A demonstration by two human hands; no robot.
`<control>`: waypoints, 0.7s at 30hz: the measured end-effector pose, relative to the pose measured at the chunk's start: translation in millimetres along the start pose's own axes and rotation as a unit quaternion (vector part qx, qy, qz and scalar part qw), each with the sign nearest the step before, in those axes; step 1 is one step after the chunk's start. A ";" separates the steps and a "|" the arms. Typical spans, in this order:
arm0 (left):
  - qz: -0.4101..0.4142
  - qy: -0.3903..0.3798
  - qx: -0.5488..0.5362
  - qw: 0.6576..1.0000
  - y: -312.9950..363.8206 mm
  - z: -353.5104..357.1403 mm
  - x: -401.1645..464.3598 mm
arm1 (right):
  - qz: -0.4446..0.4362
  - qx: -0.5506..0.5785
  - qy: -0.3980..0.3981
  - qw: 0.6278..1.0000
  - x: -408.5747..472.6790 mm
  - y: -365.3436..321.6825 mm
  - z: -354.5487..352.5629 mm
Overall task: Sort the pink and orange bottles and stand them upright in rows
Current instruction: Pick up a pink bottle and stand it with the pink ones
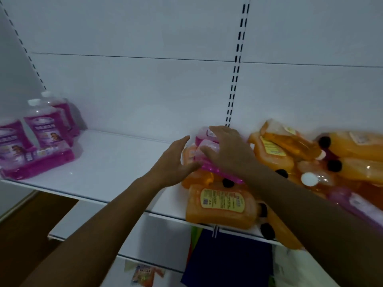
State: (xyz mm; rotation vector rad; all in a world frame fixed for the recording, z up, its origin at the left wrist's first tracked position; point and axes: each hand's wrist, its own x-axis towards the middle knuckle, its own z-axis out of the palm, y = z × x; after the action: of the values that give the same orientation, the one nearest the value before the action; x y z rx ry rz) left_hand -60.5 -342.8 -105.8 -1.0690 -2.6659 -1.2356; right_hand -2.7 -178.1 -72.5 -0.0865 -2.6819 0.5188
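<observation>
Head view: right hand [229, 151] grasps pink bottle [209, 154] atop orange bottles [219, 206]; left hand [176, 162] at 9 o'clock, fingers spread, touching it; both forearms extended.

The shelf [116, 162] lies bare across its middle, an open lane between the pink bottles [39, 137] grouped at the left end and the heap of orange bottles [290, 162] crowding the right; the back panel [145, 90] closes off the rear.
</observation>
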 end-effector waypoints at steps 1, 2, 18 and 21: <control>0.034 -0.009 -0.016 0.999 6.2 3.1 4.2 | 0.006 -0.010 -0.002 1.000 -5.3 8.4 -3.8; 0.067 -0.020 -0.021 0.997 10.5 5.1 9.1 | 0.014 -0.028 -0.010 0.999 -10.5 16.1 -7.2; 0.090 0.004 0.014 0.996 5.2 0.6 10.6 | 0.035 -0.077 -0.057 0.995 -30.4 28.1 -4.8; 0.036 0.044 0.005 0.998 -8.6 -28.1 -6.7 | -0.021 -0.051 -0.062 0.997 -9.9 1.8 4.3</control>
State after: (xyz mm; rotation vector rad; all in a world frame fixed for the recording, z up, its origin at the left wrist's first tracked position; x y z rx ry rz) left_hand -67.6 -369.6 -94.1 -1.0713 -2.5437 -1.2252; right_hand 4.6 -179.3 -80.5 -0.0280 -2.8250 0.3868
